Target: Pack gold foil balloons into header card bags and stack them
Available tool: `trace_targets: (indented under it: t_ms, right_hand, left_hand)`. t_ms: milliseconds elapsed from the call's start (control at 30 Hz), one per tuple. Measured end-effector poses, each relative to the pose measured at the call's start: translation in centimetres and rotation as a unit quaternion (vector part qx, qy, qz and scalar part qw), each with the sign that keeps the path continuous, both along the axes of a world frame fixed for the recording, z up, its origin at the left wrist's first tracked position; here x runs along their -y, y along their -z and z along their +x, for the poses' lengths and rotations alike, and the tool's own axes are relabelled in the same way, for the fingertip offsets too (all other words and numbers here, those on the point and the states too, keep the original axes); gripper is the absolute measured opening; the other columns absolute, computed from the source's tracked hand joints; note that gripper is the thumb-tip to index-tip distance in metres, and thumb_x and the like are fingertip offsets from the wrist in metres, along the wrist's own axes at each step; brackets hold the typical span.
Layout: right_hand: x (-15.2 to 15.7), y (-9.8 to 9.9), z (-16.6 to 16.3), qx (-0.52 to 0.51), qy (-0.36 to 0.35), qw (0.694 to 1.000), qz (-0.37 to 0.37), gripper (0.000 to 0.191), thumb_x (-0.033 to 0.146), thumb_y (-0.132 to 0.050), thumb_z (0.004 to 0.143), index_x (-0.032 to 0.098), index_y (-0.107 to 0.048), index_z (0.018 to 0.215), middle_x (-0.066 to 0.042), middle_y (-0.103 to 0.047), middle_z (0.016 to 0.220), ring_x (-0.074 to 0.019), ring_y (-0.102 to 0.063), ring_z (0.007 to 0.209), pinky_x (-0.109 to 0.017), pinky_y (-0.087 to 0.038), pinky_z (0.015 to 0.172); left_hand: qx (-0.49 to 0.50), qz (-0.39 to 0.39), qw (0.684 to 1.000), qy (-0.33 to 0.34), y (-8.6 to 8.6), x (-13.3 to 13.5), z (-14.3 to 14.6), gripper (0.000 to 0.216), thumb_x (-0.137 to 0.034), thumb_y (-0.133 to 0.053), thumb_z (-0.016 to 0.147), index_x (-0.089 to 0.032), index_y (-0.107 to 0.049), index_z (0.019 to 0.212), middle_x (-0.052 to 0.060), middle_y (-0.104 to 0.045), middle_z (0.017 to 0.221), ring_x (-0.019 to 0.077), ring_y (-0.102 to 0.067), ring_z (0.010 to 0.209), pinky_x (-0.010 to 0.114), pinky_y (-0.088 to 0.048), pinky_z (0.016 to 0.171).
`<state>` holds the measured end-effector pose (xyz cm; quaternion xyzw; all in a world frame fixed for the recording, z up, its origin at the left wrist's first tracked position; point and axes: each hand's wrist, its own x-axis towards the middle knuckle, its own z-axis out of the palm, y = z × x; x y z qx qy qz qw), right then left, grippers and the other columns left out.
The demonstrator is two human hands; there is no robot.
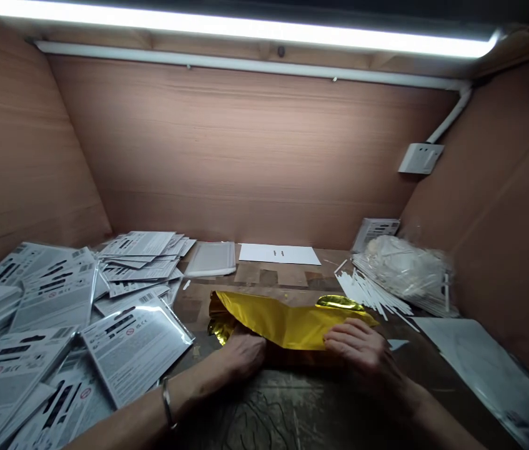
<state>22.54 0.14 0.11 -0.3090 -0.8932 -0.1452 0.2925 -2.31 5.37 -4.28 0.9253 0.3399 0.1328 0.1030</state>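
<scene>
A shiny gold foil piece lies across the work table in front of me, creased, with its left end curled over and a glossy flap at its upper right. My left hand, with a bangle at the wrist, is curled at the foil's lower left edge; its fingertips are hidden beneath the foil. At the right end, my right hand grips the front edge, fingers bent over the top and thumb out of sight. Dark thin strands lie on the table below the foil.
Packed printed cards are heaped at left. Clear sleeves and a white card lie at the back. White sticks, a plastic bag and white sheets sit at right. Wooden walls enclose the table.
</scene>
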Motion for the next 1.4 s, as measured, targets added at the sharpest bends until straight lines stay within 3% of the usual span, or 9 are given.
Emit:
trace_targets:
  t_ms: [200, 333, 400, 500, 700, 867, 1100, 1233, 1400]
  right_hand:
    - [0.7, 2.3, 0.6, 0.002, 0.070, 0.990, -0.120, 0.020, 0.011, -0.039, 0.079, 0.018, -0.058, 0.079, -0.004, -0.064, 0.083, -0.0157, -0.055, 0.078, -0.031, -0.040, 0.070]
    - [0.8, 2.6, 0.3, 0.006, 0.095, 0.985, -0.146, 0.021, 0.011, -0.040, 0.077, 0.019, -0.059, 0.083, -0.004, -0.063, 0.085, -0.0171, -0.055, 0.079, -0.030, -0.041, 0.069]
    - [0.8, 2.6, 0.1, 0.016, 0.105, 0.982, -0.155, 0.023, 0.011, -0.039, 0.077, 0.019, -0.059, 0.084, -0.005, -0.063, 0.086, -0.0174, -0.054, 0.080, -0.031, -0.042, 0.069]
    - [0.9, 2.3, 0.1, 0.037, 0.121, 0.976, -0.175, 0.024, 0.011, -0.038, 0.077, 0.019, -0.059, 0.085, -0.006, -0.062, 0.089, -0.0177, -0.053, 0.082, -0.031, -0.042, 0.070]
    - [1.3, 0.8, 0.2, 0.036, 0.160, 0.967, -0.196, 0.021, 0.022, -0.039, 0.080, 0.020, -0.059, 0.080, -0.005, -0.062, 0.085, -0.0186, -0.053, 0.081, -0.034, -0.040, 0.071]
    - [0.5, -0.1, -0.8, 0.050, 0.192, 0.968, -0.153, 0.033, 0.032, -0.037, 0.080, 0.018, -0.050, 0.107, -0.008, -0.047, 0.118, -0.0249, -0.035, 0.110, -0.044, -0.028, 0.090]
    - [-1.0, 2.8, -0.1, 0.102, 0.191, 0.916, -0.337, 0.051, 0.046, -0.026, 0.081, 0.024, -0.020, 0.126, -0.006, -0.018, 0.135, -0.0218, -0.012, 0.122, -0.047, -0.012, 0.097]
    - [-1.0, 3.1, 0.3, 0.103, 0.194, 0.908, -0.356, 0.050, 0.046, -0.023, 0.081, 0.026, -0.018, 0.126, -0.004, -0.015, 0.135, -0.0210, -0.008, 0.123, -0.048, -0.009, 0.098]
    - [-1.0, 2.4, 0.2, 0.104, 0.193, 0.906, -0.363, 0.050, 0.047, -0.023, 0.081, 0.027, -0.019, 0.126, -0.004, -0.016, 0.135, -0.0201, -0.009, 0.123, -0.046, -0.009, 0.098]
  left_hand:
    - [-0.018, 0.178, 0.981, 0.073, -6.6, 6.3, -1.3, 0.030, -0.029, -0.032, 0.083, -0.015, -0.050, 0.064, 0.002, -0.053, 0.059, 0.0123, -0.048, 0.051, 0.026, -0.038, 0.052]
    - [0.019, 0.203, 0.979, -0.002, -9.8, 5.1, -0.2, 0.036, -0.035, -0.027, 0.084, -0.011, -0.052, 0.091, 0.011, -0.058, 0.090, 0.0214, -0.051, 0.089, 0.036, -0.038, 0.075]
    - [-0.035, 0.194, 0.980, -0.018, -8.8, 2.9, -0.1, 0.054, -0.049, -0.028, 0.079, -0.009, -0.042, 0.112, 0.015, -0.043, 0.118, 0.0288, -0.028, 0.115, 0.047, -0.022, 0.090]
    - [-0.122, 0.101, 0.986, -0.056, -5.3, -0.1, -0.9, 0.071, -0.061, -0.025, 0.072, -0.008, -0.035, 0.120, 0.017, -0.027, 0.129, 0.0311, -0.009, 0.121, 0.053, -0.005, 0.093]
    - [-0.156, -0.035, 0.981, -0.109, -0.7, -1.9, -2.5, 0.069, -0.057, -0.018, 0.075, -0.015, -0.013, 0.129, 0.010, -0.005, 0.136, 0.0300, 0.002, 0.122, 0.056, -0.001, 0.091]
    - [-0.151, -0.032, 0.982, -0.111, -0.4, -1.8, -2.3, 0.068, -0.056, -0.018, 0.075, -0.016, -0.012, 0.129, 0.008, -0.005, 0.136, 0.0291, 0.004, 0.122, 0.055, 0.002, 0.091]
    - [-0.071, -0.062, 0.979, -0.180, -2.2, -2.6, -3.5, 0.052, -0.043, -0.032, 0.076, -0.019, -0.031, 0.122, 0.009, -0.029, 0.130, 0.0253, -0.021, 0.118, 0.046, -0.016, 0.092]
    - [-0.012, -0.109, 0.942, -0.316, -3.9, -4.2, -5.0, 0.030, -0.030, -0.052, 0.062, -0.012, -0.058, 0.085, 0.012, -0.056, 0.091, 0.0268, -0.046, 0.091, 0.036, -0.033, 0.075]
    - [0.033, -0.200, 0.916, -0.347, -4.4, -5.5, -5.6, 0.008, -0.013, -0.058, 0.044, -0.014, -0.050, 0.042, -0.002, -0.043, 0.042, 0.0158, -0.047, 0.053, 0.023, -0.030, 0.047]
